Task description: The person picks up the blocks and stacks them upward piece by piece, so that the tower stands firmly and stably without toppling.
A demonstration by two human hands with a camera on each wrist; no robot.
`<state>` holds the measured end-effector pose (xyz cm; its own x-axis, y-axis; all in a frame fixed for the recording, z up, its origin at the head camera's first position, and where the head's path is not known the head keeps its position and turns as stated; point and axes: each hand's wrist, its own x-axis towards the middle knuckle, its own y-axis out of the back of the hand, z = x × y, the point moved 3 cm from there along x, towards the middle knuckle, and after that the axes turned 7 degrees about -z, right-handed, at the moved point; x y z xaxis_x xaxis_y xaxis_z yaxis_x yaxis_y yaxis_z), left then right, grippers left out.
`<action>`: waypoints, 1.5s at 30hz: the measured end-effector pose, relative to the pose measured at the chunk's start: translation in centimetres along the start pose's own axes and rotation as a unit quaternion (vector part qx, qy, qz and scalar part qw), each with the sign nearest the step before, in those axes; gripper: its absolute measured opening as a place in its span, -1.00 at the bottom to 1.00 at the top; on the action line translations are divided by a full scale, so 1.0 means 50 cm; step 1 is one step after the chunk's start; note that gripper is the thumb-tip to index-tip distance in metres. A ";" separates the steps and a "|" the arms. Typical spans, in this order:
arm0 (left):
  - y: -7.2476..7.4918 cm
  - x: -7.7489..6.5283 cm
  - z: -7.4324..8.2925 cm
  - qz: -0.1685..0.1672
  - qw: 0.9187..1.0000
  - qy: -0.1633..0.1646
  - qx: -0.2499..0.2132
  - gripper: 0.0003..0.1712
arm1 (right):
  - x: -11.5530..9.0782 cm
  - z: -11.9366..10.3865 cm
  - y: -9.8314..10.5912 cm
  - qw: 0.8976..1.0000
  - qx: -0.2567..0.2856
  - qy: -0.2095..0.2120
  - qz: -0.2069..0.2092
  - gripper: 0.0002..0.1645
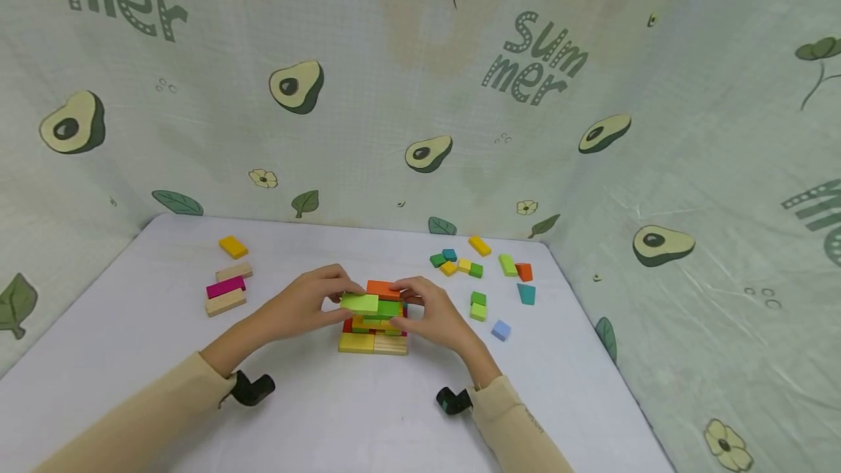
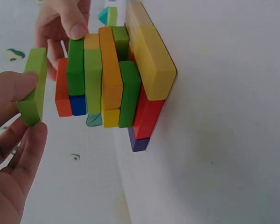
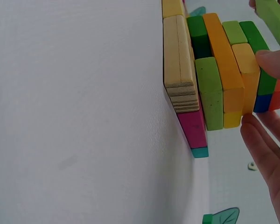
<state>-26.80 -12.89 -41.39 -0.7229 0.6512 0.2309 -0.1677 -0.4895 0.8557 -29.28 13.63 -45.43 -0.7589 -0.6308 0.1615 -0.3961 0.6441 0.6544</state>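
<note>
A tower of colored blocks (image 2: 113, 70) stands on the table, with a yellow block (image 1: 356, 343) and a plain wooden block (image 1: 390, 345) at its front bottom. My left hand (image 1: 305, 306) pinches a light green block (image 1: 358, 304) between thumb and fingers, apart from the tower's upper left side in the left wrist view. At the tower's upper right, my right hand (image 1: 430, 314) grips the upper layers. Its thumb lies on a dark green block (image 2: 76, 65), while its fingers reach round the right side. Behind that block is a red-orange block (image 1: 382, 289).
On the left of the table (image 1: 315, 414) lie a yellow block (image 1: 233, 247), a magenta block (image 1: 225, 287) and two plain wooden ones. Several small blocks are scattered at the right, including a blue cube (image 1: 501, 330) and a teal block (image 1: 527, 293). A patterned cloth (image 1: 368, 42) hangs behind.
</note>
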 end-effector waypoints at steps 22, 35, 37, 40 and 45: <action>-0.052 0.046 0.017 0.012 1.000 -0.008 -0.021 -0.57 | -0.001 -0.005 0.000 1.000 -0.002 0.018 0.002 -0.31; -0.056 0.047 0.017 0.028 0.999 -0.007 -0.019 -0.58 | -0.001 -0.007 0.001 1.000 0.000 0.008 0.001 -0.32; -0.057 0.047 0.017 0.028 0.999 -0.005 -0.024 -0.58 | 0.000 -0.006 0.001 1.000 0.003 0.007 0.001 -0.32; -0.059 0.047 0.017 0.028 0.999 -0.002 -0.023 -0.58 | 0.000 -0.004 0.000 1.000 0.006 0.008 0.001 -0.32; -0.060 0.047 0.018 0.026 0.999 0.006 -0.022 -0.58 | 0.001 -0.006 0.000 1.000 0.002 0.005 0.002 -0.33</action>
<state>-27.40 -9.38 -42.99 -0.7394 0.6173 0.2688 -0.1590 -0.5481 0.8211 -29.15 13.48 -45.22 -0.7559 -0.6319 0.1713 -0.3949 0.6488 0.6505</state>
